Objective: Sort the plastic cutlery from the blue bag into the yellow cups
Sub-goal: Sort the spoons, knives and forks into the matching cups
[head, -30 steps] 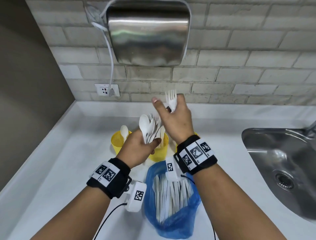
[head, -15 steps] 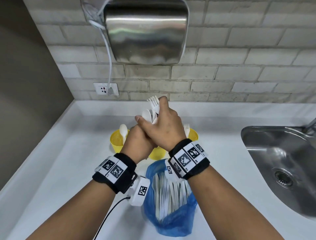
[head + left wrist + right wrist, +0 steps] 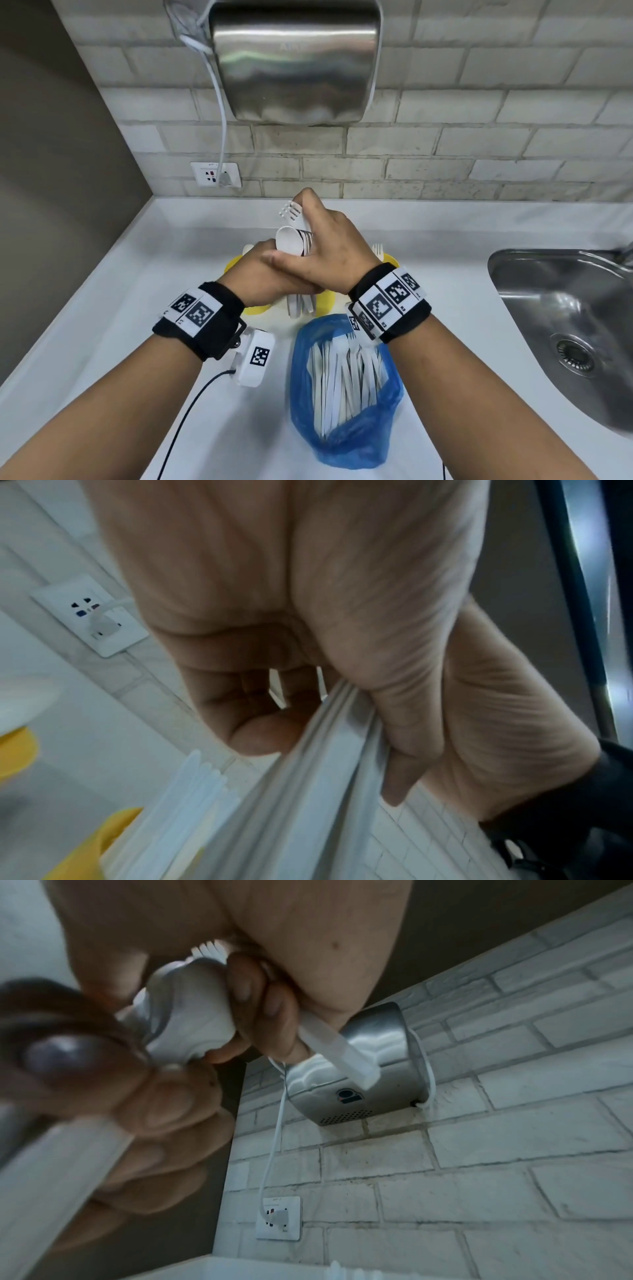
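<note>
Cutlery (image 3: 346,377), white and plastic, fills the blue bag (image 3: 342,442) lying open on the white counter (image 3: 102,335); take that bag as the landmark. Beyond it to the left stands a yellow cup (image 3: 236,267) with a spoon in it. Directly beyond the bag, the left hand (image 3: 263,277) is clenched round a bunch of spoons (image 3: 291,241), handles hanging below the fist over a second yellow cup (image 3: 325,301). The right hand (image 3: 329,253) crosses over it, fingers pinching a fork (image 3: 291,212) at the top of the bunch. Beyond the bag to the right, a third yellow cup (image 3: 390,258) holds forks. Far right lies a steel sink (image 3: 548,308).
</note>
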The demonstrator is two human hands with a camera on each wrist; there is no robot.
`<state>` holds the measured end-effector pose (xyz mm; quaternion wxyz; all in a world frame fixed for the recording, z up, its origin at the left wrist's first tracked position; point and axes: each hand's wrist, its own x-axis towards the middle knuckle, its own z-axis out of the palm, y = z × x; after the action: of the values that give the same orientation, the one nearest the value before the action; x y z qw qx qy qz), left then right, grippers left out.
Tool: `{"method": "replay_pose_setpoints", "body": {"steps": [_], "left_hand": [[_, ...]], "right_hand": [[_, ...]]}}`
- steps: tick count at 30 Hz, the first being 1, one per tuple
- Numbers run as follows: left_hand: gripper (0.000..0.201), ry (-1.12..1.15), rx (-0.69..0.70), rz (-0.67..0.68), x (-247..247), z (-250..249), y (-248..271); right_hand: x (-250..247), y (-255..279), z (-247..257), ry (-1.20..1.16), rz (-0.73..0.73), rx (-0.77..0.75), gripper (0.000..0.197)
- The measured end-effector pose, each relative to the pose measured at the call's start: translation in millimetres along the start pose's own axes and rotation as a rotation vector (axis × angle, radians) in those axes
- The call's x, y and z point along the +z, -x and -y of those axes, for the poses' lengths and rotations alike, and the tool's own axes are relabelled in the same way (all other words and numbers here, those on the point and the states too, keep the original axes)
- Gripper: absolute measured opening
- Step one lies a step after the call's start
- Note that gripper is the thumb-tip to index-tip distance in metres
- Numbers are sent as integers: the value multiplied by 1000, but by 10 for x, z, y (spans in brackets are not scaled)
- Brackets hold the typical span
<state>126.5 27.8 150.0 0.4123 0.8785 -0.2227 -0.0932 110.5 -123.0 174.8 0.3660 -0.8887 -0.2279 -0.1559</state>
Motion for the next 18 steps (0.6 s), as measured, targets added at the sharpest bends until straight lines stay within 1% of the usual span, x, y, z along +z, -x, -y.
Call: {"method": "replay_pose_setpoints", "body": {"steps": [2, 4, 5, 7, 9, 11, 14, 16, 18], "left_hand": [[36, 13, -40, -41, -2, 107, -7], [33, 81, -86, -131, -20, 193, 15], [29, 94, -101, -196, -44, 228, 26], [18, 98, -141, -343, -123, 295, 20], [15, 120, -196, -502, -234, 375, -9], [15, 168, -234, -610, -337, 462, -52], [19, 105, -299, -663, -414, 620, -124], [26, 45, -351, -658, -399, 732, -177], [31, -26, -397, -628, -335, 827, -213]], "right_hand": [[-16, 15, -23, -81, -6, 48, 57], [-39, 59, -100, -256, -90, 106, 40], [-50, 85, -156, -348, -165, 148, 29], [-75, 146, -333, -474, -364, 258, 10], [-136, 216, -546, -565, -546, 376, 8], [-227, 297, -751, -598, -677, 462, 9], [-327, 379, -991, -647, -794, 534, 12], [-301, 396, -1131, -720, -806, 551, 15], [-233, 404, -1243, -694, -769, 577, 12]]}}
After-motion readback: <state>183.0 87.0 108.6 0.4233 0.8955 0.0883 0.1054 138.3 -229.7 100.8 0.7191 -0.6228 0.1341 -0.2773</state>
